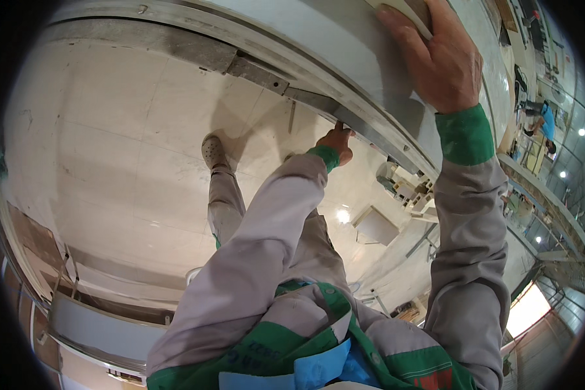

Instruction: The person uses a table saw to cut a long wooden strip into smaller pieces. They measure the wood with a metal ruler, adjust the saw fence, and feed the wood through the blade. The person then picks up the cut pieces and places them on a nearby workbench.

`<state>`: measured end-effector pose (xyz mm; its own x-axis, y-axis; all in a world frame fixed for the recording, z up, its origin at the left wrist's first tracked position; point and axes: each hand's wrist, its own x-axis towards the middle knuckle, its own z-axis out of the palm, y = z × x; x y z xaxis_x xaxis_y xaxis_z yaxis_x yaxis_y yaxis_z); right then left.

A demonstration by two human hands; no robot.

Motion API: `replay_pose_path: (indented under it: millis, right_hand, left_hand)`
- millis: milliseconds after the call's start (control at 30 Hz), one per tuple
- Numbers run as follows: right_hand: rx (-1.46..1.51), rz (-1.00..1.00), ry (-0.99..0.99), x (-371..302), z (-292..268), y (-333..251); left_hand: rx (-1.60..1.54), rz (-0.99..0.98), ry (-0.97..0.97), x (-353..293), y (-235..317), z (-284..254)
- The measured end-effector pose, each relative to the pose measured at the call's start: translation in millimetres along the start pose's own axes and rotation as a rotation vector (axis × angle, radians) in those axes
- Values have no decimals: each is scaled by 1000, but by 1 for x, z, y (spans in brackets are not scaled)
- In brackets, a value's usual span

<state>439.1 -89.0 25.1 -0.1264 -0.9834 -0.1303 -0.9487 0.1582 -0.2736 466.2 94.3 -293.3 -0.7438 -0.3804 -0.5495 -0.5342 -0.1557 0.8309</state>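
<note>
My right hand (pixel 447 65) is closed round a flat pale block (pixel 406 14) with a brownish side, partly cut off by the upper edge of view. It lies over a smooth grey panel (pixel 344 36), on which the hand casts a shadow. Lower and to the left, my left hand (pixel 338 144) is curled at the panel's metal edge rail (pixel 364 127). Its fingertips meet the underside of that rail and are partly hidden there. Both sleeves are grey with green cuffs.
A metal beam (pixel 201 49) runs below the panel at upper left. My clog-shod foot (pixel 213 151) stands on the pale floor (pixel 123 143). A square board (pixel 376 225) and several small blocks (pixel 413 192) lie at right. Another person (pixel 545 123) in blue is far off.
</note>
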Motion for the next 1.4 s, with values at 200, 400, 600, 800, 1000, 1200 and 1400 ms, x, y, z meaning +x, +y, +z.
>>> replay_pose_path:
  millis: [200, 400, 600, 800, 1000, 1200, 1400]
  right_hand:
    - [-202, -193, 221, 0, 16, 17]
    - [-151, -190, 129, -1, 14, 21]
    - [-158, -187, 110, -7, 4, 7]
    - [-168, -137, 34, -7, 3, 15]
    - [-13, -142, -65, -15, -21, 9]
    - [314, -299, -338, -89, -68, -30]
    - [599, -567, -499, -154, -180, -160]
  left_hand:
    - [-253, -9, 377, 20, -8, 65]
    - [-923, 19, 637, 55, -12, 100]
    - [-423, -161, 685, 40, 5, 76]
    - [-343, -239, 549, 40, -5, 40]
    - [-181, 14, 384, -38, -17, 41]
    - [-1102, 427, 575, -194, 39, 26]
    - [-756, 923, 580, -280, 200, 9]
